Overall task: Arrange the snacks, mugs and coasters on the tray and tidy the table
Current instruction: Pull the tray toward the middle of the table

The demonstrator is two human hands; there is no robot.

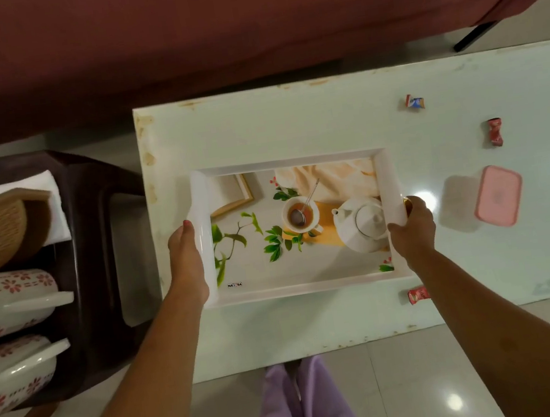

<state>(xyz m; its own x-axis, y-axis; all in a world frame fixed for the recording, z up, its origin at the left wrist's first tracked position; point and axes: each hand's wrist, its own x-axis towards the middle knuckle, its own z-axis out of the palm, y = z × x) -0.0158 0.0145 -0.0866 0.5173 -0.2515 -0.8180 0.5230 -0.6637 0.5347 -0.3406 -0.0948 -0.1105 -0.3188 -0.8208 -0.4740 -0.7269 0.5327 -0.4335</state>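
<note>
Tray (290,162), printed with a teapot scene, is at the pale table's (289,119) left end; my left hand (185,251) and right hand (410,225) each curl round one side rim, gripping it.

A white rectangular plastic tray (307,289) printed with a teapot scene lies flat on the pale counter (289,119). Small wrapped sweets (495,132) lie scattered right of it; two white, red-flowered mugs (13,302) lie sideways far left.

Mugs (14,288) partly beyond left edge
</note>
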